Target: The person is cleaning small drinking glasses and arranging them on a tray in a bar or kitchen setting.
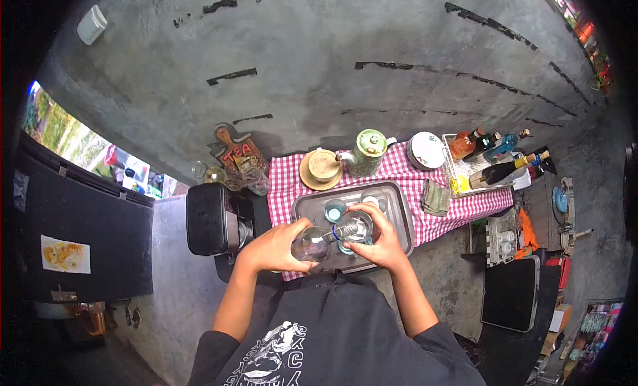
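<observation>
My left hand is wrapped around the round body of a clear glass bottle, tipped so its neck points right. The bottle's blue-rimmed mouth overlaps a clear drinking glass, which my right hand grips. Whether liquid is flowing between them is too small to tell. Both are over a grey-brown serving tray. A bluish glass stands on the tray beyond the bottle neck. Another glass is partly behind my right fingers, and a third shows partly beneath the held glass.
Behind the tray, a cup on a saucer, a green teapot and stacked plates stand on a checked cloth. A basket with several bottles and a folded towel are rightward. A black appliance stands left.
</observation>
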The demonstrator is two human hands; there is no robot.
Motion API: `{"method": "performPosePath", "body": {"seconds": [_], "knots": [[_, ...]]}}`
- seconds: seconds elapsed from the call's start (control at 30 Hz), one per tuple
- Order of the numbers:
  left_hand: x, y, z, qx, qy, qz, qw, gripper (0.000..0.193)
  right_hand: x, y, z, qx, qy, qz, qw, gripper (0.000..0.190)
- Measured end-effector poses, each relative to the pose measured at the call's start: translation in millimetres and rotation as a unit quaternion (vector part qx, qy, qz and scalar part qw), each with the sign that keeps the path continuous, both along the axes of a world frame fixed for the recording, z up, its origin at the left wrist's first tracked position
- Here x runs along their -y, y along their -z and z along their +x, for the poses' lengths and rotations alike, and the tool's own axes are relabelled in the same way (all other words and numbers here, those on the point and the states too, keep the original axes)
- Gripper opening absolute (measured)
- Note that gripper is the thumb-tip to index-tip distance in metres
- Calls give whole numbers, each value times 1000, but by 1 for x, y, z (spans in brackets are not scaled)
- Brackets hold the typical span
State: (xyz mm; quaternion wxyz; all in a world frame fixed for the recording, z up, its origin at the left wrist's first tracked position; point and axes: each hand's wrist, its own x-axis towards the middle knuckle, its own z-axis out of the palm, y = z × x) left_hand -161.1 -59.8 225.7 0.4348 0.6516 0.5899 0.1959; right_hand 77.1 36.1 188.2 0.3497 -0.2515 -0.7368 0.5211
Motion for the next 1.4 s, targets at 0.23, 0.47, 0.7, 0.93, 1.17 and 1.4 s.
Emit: {"method": "performPosePath", "body": {"seconds": [0.23,0.47,0.7,0.93,1.17,1.4], "knots": [[1,4,-1,58,-47,114,991,67,4,-16,-17,-81,-11,-157,984,69],[26,44,-12,102,-174,198,959,66,20,-9,-34,-80,-26,-208,974,70],[50,92,-19,152,-284,148,935,62,38,15,-38,-14,-28,-233,972,66],[60,150,-26,133,-365,180,904,61,51,34,-49,10,26,-238,971,62],[40,178,-36,141,-420,171,880,63,46,40,-63,31,75,-196,977,60],[23,212,-50,82,-427,157,887,64,44,41,-78,11,114,-217,969,59]]}}
